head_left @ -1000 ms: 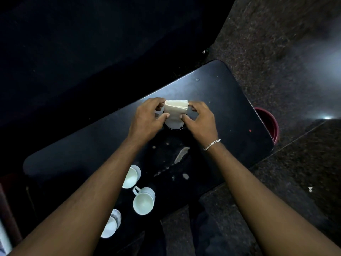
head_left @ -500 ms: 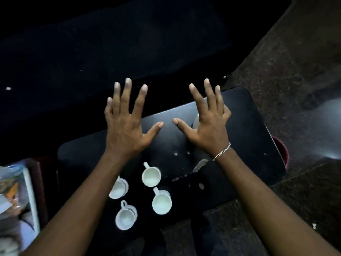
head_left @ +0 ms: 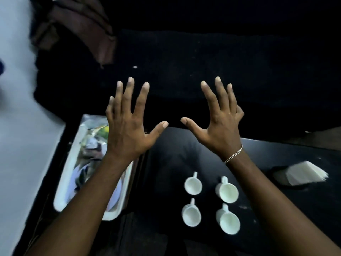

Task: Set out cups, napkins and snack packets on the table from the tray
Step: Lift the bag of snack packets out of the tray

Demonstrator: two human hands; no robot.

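Since half a second ago the view has swung left: the tray [head_left: 64, 185], then only at the left edge, now lies under the left forearm, and the napkins [head_left: 302, 173], hidden behind the right hand before, show to the right of the right wrist. Both hands remain raised, backs to the camera, gripping nothing. Left hand [head_left: 127, 126] has its fingers spread wide, thumb pointing toward the right hand. Right hand [head_left: 219, 124] is spread the same way, thumb pointing left, with a gap between the two thumbs; a chain bracelet [head_left: 233, 154] circles its wrist. Four white cups [head_left: 210, 200] stand in two rows on the table [head_left: 166, 172], below the hands and between the forearms, each apart from the others. Packets [head_left: 92, 141] fill the tray, blurred, partly covered by the left forearm. Beside the table's left edge sits the tray.
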